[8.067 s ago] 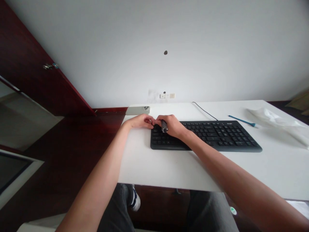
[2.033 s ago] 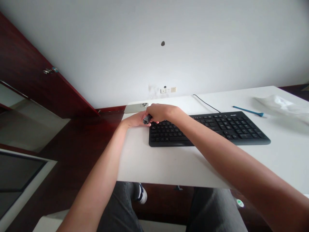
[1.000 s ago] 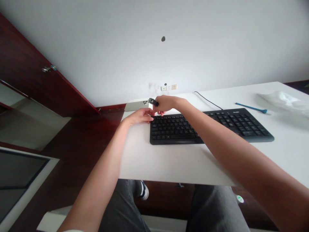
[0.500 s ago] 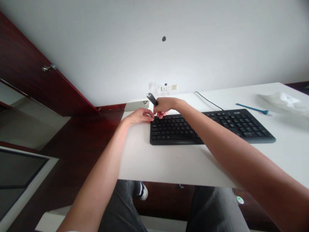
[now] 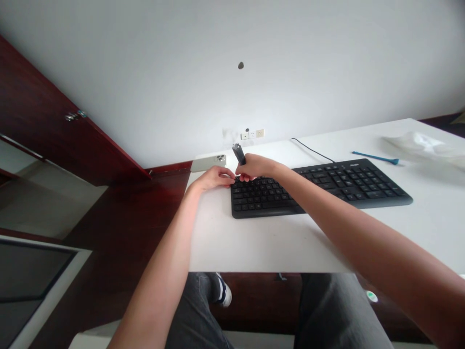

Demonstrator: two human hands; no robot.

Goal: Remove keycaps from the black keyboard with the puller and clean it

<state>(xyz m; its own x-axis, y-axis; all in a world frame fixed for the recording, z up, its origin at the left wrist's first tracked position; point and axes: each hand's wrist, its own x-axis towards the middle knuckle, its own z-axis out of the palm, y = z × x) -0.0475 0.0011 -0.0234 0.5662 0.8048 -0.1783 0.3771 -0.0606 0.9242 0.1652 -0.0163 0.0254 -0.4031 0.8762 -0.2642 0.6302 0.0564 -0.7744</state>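
Note:
A black keyboard [image 5: 276,209] lies flat on the white table [image 5: 254,247]. At its upper left corner, my left hand [image 5: 215,179] is bent inward, with thumb and fingers closed on the keyboard's edge. My right hand [image 5: 256,167] is over the top left keys, wrapped round a black tool with a thick handle [image 5: 239,153]. The handle's silvery end points up and to the left. Its lower end is hidden by my fingers, so I cannot tell its exact kind. Both hands are close together, their fingertips almost touching.
A phone [image 5: 203,164] lies behind my left hand. To the right are a thin blue stick with a wider end [image 5: 376,157] and a clear plastic bag [image 5: 421,145]. The keyboard's cable [image 5: 308,148] runs back towards the wall sockets [image 5: 253,134]. A dark red door [image 5: 65,116] stands left.
The view has shifted slightly, and the table looks a little turned. My right hand's tool stands in a similar tilt over the same keys. Both hands keep their holds.

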